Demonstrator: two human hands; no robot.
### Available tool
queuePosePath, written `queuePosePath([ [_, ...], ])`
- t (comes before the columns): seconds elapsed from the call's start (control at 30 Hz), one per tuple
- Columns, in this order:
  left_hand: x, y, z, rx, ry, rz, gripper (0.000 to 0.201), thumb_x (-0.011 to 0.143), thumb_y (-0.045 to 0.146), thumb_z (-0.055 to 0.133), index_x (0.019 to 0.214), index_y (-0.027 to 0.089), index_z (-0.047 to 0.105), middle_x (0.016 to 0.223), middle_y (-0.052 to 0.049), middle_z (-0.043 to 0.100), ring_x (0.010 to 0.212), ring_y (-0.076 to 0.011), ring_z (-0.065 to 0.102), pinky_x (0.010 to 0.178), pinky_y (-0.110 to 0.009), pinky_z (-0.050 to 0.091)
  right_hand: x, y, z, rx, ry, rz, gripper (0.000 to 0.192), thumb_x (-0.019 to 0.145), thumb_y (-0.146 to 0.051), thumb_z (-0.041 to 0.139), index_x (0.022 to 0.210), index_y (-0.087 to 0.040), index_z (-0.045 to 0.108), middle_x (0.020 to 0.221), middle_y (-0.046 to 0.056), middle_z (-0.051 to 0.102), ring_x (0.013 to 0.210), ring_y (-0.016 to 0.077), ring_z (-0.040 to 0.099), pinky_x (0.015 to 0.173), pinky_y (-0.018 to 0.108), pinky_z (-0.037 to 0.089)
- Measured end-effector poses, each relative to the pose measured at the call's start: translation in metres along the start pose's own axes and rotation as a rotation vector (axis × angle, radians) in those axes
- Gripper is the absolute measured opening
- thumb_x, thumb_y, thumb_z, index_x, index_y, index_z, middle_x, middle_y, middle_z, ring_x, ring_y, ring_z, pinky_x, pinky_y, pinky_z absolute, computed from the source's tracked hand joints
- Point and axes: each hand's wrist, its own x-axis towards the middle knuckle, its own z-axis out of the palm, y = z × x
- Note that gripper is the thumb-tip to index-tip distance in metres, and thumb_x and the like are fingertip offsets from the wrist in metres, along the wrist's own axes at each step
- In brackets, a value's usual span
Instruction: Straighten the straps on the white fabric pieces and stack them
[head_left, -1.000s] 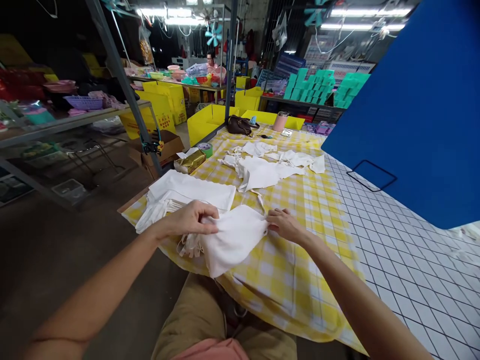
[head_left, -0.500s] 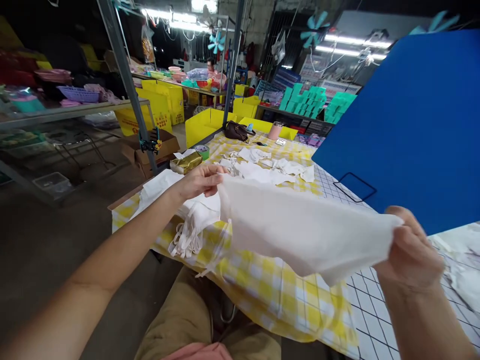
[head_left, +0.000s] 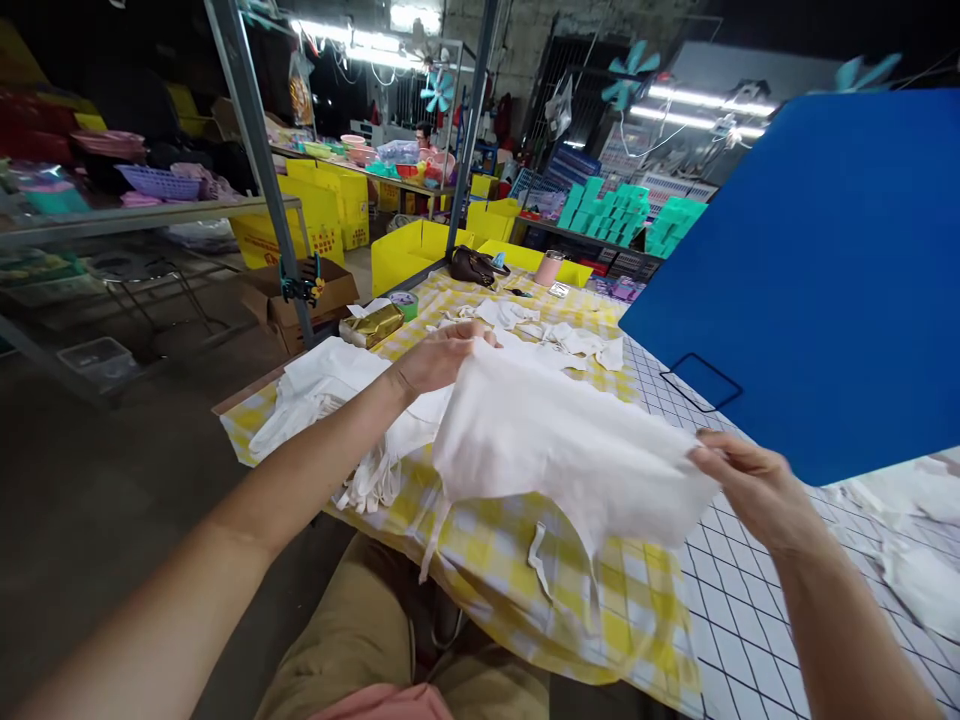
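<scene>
I hold a white cloth bag (head_left: 555, 455) stretched in the air over the yellow checked tablecloth (head_left: 600, 600). My left hand (head_left: 442, 358) grips its far left corner. My right hand (head_left: 750, 485) pinches its right edge. Thin white strings hang from the bag's lower edge. Under my left arm lies a stack of folded white bags (head_left: 322, 385) with their strings trailing toward me. A loose heap of white bags (head_left: 547, 335) lies farther back on the table.
A large blue board (head_left: 810, 270) stands on the white grid sheet (head_left: 780, 600) at right. A gold packet (head_left: 373, 325), green tape roll (head_left: 409, 300), dark purse (head_left: 472, 265) and pink cup (head_left: 551, 268) sit at the table's far end. Yellow bins and shelves stand behind; a person works far back.
I lifted the bag off the table and spread it between both hands. Since half a second ago my right hand has come lower and nearer, and the bag sags more.
</scene>
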Motion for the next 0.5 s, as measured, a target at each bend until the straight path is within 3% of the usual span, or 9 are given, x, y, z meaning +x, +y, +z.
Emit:
queuePosePath([
  [0.13,0.005,-0.027,0.020,0.127,-0.107,-0.221,0.038,0.056,0.042,0.075,0.066,0.012,0.055,0.068,0.001,0.053,0.064,-0.0090,0.049,0.062,-0.022,0.037,0.012,0.018,0.030,-0.358,-0.030,0.017,0.041,0.059,-0.060,0.067,0.069,-0.020,0.066,0.079,0.009,0.061,0.074,0.0226,0.057,0.061,0.037,0.048],
  [0.2,0.011,-0.039,0.035,0.232,-0.189,-0.281,0.034,0.059,0.040,0.073,0.068,0.011,0.060,0.064,0.002,0.053,0.060,-0.0076,0.046,0.059,-0.021,0.035,0.012,0.002,0.051,-0.297,-0.039,-0.040,0.042,0.067,-0.060,0.062,0.087,-0.023,0.063,0.099,0.009,0.060,0.090,0.0247,0.057,0.073,0.039,0.048],
  [0.27,0.019,-0.048,0.052,0.300,-0.246,-0.267,0.028,0.062,0.037,0.072,0.069,0.011,0.063,0.065,0.002,0.055,0.062,-0.0075,0.047,0.061,-0.021,0.035,0.011,-0.022,0.071,-0.143,-0.126,-0.124,0.044,0.073,-0.057,0.057,0.104,-0.026,0.055,0.112,0.008,0.057,0.101,0.0239,0.055,0.078,0.036,0.047],
  [0.37,0.029,-0.054,0.072,0.357,-0.224,-0.206,0.022,0.064,0.031,0.069,0.069,0.010,0.064,0.067,0.002,0.057,0.065,-0.0075,0.048,0.063,-0.021,0.036,0.013,-0.054,0.090,-0.093,-0.227,-0.134,0.046,0.071,-0.057,0.060,0.102,-0.023,0.053,0.096,0.007,0.062,0.086,0.0204,0.058,0.070,0.032,0.047],
  [0.5,0.030,-0.058,0.081,0.351,-0.151,-0.166,0.025,0.069,0.036,0.065,0.068,0.011,0.060,0.060,0.005,0.051,0.057,-0.0053,0.043,0.056,-0.019,0.033,0.016,-0.065,0.089,-0.153,-0.238,0.007,0.043,0.064,-0.059,0.066,0.080,-0.019,0.058,0.065,0.001,0.058,0.061,0.0145,0.053,0.051,0.025,0.041],
])
